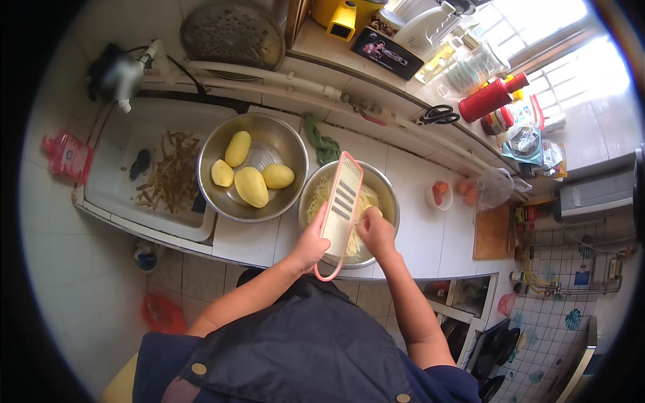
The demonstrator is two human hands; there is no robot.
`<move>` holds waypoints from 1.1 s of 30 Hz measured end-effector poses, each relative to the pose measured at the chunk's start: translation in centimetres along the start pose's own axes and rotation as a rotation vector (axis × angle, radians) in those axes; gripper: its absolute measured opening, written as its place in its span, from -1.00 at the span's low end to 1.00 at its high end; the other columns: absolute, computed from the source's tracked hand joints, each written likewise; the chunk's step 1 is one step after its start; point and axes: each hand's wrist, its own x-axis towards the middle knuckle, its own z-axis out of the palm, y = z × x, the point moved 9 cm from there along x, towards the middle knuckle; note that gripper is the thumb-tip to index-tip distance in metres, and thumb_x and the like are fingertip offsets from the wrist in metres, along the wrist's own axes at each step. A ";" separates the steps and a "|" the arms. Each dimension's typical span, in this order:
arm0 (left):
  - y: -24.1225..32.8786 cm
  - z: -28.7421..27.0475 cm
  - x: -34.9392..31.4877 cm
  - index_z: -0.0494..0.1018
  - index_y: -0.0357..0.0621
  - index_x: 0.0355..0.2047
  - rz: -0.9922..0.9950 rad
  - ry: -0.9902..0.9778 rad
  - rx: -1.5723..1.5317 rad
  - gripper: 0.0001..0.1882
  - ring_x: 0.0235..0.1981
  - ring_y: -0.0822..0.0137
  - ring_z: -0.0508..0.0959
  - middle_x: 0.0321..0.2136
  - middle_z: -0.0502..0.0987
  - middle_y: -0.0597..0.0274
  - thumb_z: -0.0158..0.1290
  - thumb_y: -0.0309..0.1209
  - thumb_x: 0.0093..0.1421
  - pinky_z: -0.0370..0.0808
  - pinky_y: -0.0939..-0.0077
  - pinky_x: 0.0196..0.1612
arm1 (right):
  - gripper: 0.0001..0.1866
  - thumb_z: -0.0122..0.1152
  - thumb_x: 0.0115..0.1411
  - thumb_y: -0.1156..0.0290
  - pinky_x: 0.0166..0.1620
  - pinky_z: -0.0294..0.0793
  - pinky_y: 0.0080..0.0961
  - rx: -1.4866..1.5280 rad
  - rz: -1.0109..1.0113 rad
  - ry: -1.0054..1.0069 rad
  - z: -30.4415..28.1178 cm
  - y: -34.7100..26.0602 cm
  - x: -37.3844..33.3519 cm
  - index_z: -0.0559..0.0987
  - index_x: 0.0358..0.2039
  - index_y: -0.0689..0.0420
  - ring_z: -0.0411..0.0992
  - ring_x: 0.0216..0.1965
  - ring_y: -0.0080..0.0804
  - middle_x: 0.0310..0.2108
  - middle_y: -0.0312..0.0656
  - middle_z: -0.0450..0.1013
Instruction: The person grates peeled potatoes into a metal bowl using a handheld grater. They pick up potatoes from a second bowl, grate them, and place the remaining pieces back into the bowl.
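Note:
My left hand (312, 246) is closed around the edge of a cream grater (338, 232) with a pink rim and a loop handle. The grater slants over a steel bowl (396, 208) holding pale potato shreds (367, 196). On the grater's right side, above the same bowl, my right hand (377, 234) is closed on a small pale-yellow potato piece (371, 211), mostly covered by the fingers. To the left stands a larger steel bowl (289, 196) with several peeled potatoes (251, 187) inside.
At left is a white sink (107, 176) with brown peelings (169, 176). A green cloth (321, 139) lies behind the bowls. Farther right are a small white bowl (439, 198) with reddish items and a wooden board (494, 232). Scissors (439, 115) and bottles line the ledge.

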 end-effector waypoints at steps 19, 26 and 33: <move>0.7 -0.6 -0.2 -0.18 -0.27 0.24 0.043 0.033 -0.010 -0.11 0.22 0.34 0.04 0.19 0.06 0.09 -0.37 -0.83 -0.23 -0.05 0.58 0.20 | -0.28 0.30 -0.25 0.22 -0.22 0.37 -0.30 -0.575 0.133 -0.172 5.0 7.7 2.3 0.30 -0.02 0.12 0.36 -0.19 -0.13 -0.24 -0.02 0.36; 0.5 -0.5 0.2 -0.14 -0.22 0.23 0.032 0.047 -0.034 -0.09 0.19 0.31 0.12 0.16 0.11 0.10 -0.39 -0.86 -0.26 0.09 0.52 0.17 | -0.36 0.16 -0.04 -0.08 -0.24 0.39 -0.35 0.890 0.502 -0.286 2.7 9.7 -1.1 0.34 -0.05 0.11 0.40 -0.27 -0.34 -0.22 -0.11 0.41; 1.4 1.7 0.0 -0.14 -0.18 0.24 -0.062 0.001 -0.049 -0.10 0.16 0.31 0.17 0.13 0.15 0.10 -0.39 -0.81 -0.25 0.14 0.55 0.13 | -0.23 -0.11 -0.02 -0.37 -0.44 0.43 -0.57 1.914 0.364 -0.373 4.0 3.5 -3.1 0.32 -0.02 0.01 0.41 -0.40 -0.31 -0.24 -0.09 0.42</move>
